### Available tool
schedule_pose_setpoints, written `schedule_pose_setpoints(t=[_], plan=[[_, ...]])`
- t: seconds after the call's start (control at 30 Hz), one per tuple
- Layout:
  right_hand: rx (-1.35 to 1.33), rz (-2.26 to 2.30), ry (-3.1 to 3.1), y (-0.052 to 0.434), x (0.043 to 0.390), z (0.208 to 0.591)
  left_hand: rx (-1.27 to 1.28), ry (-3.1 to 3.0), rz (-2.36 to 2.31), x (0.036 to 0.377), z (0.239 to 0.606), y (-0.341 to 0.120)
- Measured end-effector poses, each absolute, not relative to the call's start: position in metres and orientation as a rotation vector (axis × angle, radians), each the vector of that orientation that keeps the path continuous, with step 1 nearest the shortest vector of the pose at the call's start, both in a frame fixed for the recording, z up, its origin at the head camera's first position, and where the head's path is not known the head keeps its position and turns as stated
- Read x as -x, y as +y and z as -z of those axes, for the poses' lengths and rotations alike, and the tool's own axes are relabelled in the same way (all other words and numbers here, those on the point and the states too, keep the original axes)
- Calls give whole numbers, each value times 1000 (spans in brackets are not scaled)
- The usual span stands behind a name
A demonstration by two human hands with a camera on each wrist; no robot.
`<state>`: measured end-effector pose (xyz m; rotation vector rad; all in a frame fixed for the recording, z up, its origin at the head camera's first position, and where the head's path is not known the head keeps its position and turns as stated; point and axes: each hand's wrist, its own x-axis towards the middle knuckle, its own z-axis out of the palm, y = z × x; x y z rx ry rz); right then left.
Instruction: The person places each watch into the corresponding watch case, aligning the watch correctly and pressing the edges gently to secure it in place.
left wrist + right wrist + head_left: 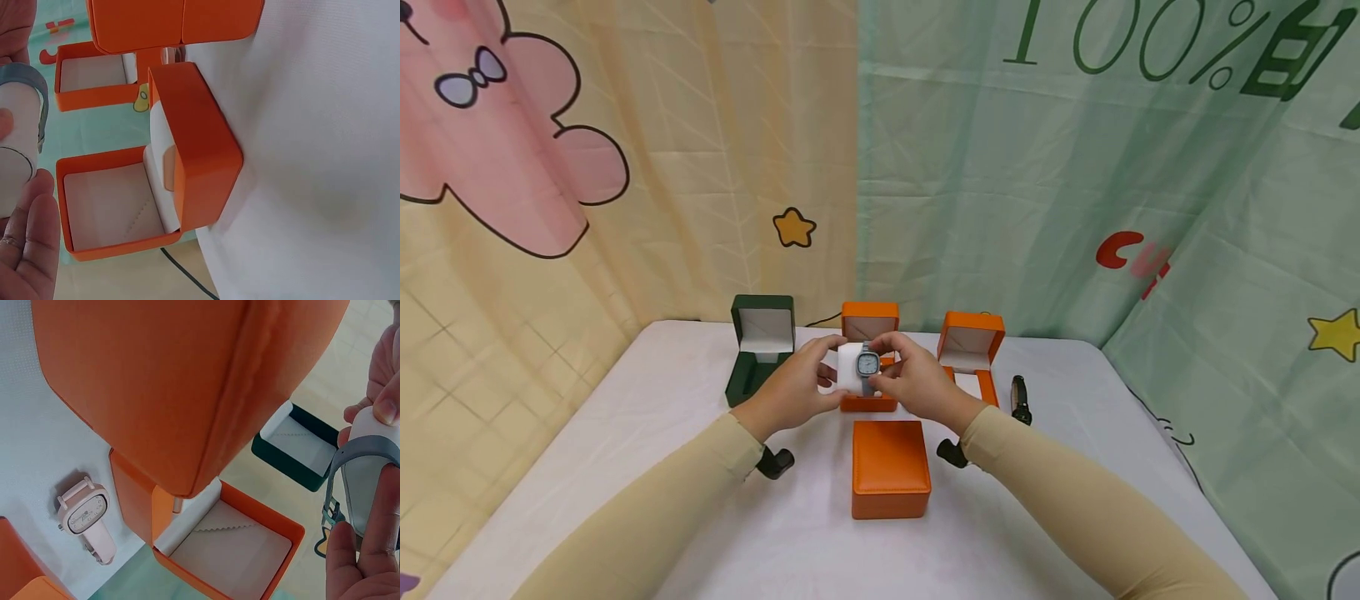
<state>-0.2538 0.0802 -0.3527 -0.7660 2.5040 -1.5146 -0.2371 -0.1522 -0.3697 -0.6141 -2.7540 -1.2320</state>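
Observation:
A white watch cushion (848, 371) is held up above the middle orange box, pinched at its left end by my left hand (801, 379). Around it runs the grey-blue strap of a wristwatch (867, 364) with a squarish dial. My right hand (925, 379) grips the watch and cushion from the right, thumb and fingers curled at the strap. In the right wrist view the buckle (332, 514) shows beside the right fingers (378, 531). Below stands the open orange watch box (206, 150), its lid raised, white lining inside.
A closed orange box (891, 467) stands in front. An open green box (763, 317) is at back left, another open orange box (972, 333) at back right. A dark watch (1020, 400) lies right of it. A pink watch (87, 515) lies on the white tabletop.

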Motion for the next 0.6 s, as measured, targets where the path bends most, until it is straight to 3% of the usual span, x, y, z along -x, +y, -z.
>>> schedule_pose_setpoints(t=[0.6], plan=[[869, 1282, 2637, 88, 257, 351, 618, -2765, 1236, 236, 367, -153]])
